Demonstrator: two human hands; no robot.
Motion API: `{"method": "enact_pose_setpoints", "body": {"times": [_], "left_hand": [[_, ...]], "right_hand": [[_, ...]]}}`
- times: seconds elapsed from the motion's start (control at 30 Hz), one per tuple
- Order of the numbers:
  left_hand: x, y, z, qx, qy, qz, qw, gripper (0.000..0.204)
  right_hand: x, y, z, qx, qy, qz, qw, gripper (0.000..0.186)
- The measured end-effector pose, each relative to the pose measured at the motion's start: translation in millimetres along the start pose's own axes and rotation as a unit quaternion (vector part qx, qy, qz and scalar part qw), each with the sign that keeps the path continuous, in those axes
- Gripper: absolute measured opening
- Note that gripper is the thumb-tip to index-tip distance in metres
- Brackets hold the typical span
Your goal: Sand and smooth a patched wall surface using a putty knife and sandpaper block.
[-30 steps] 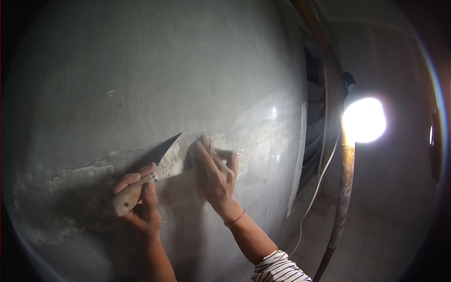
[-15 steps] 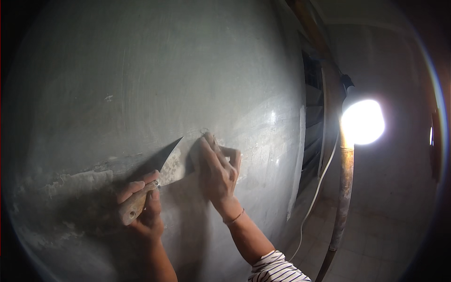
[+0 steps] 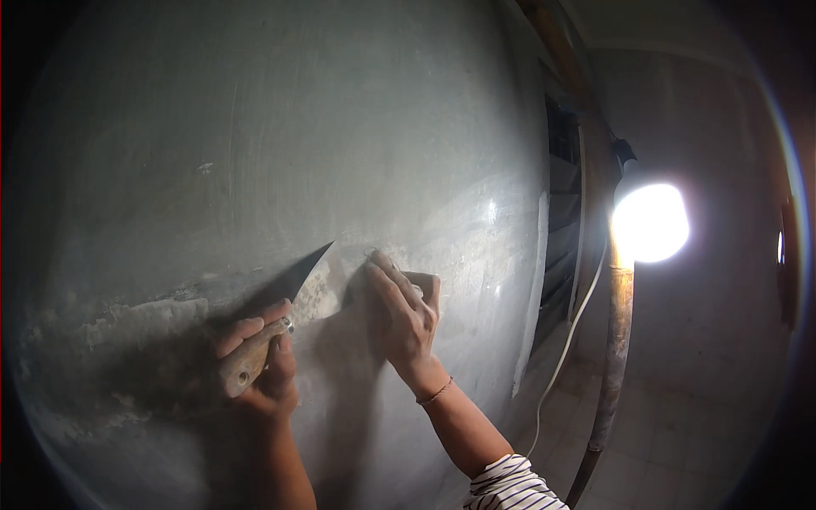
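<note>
My left hand (image 3: 265, 361) is closed around the wooden handle of a putty knife (image 3: 319, 291), its thumb underneath. The wide, putty-smeared blade points up and right, close to the grey wall (image 3: 280, 161), and casts a dark shadow on it. Just right of the blade, my right hand (image 3: 408, 314) presses its fingertips to the wall. The fingers lie close together with the thumb bent in behind; whatever they may hold is hidden. Pale, rough patches (image 3: 157, 313) run along the wall left of the knife.
A bright lamp (image 3: 652, 223) is fixed to a bamboo pole (image 3: 618, 340) at the right, with a white cable (image 3: 568, 348) hanging beside it. Behind them is a dark louvred window (image 3: 561, 225) in the wall. A tiled floor (image 3: 654, 459) shows lower right.
My right fingertips have slid slightly down the wall. The knife stays in my left hand beside them, almost unmoved. The whole view has shifted a little.
</note>
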State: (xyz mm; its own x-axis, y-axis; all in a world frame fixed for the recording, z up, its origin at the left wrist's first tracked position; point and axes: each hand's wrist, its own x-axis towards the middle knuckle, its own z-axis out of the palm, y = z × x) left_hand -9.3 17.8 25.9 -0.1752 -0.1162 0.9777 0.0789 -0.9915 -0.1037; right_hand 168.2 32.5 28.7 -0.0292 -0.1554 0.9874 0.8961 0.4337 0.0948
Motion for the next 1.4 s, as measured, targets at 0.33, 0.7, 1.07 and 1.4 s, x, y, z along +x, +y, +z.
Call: {"method": "enact_pose_setpoints", "body": {"times": [0.33,0.7,1.07,1.4], "left_hand": [[-4.0,-9.7,-9.5,-0.004,-0.016,0.031,0.999,0.029],[-3.0,-2.1,-17.5,-0.002,-0.011,0.039,0.999,0.029],[-3.9,-12.9,-10.0,-0.029,0.011,0.020,0.999,0.029],[-3.4,-3.3,-13.9,-0.063,-0.013,0.018,0.998,0.031]], "right_hand": [[5.2,8.4,-8.2,0.064,0.009,0.035,0.997,0.038],[-0.7,-20.8,-16.2,-0.011,-0.024,0.073,0.997,0.026],[6.0,-31.0,-21.0,0.077,-0.162,0.230,0.956,0.022],[-4.6,-29.4,-18.4,0.131,-0.099,0.318,0.934,0.020]]}}
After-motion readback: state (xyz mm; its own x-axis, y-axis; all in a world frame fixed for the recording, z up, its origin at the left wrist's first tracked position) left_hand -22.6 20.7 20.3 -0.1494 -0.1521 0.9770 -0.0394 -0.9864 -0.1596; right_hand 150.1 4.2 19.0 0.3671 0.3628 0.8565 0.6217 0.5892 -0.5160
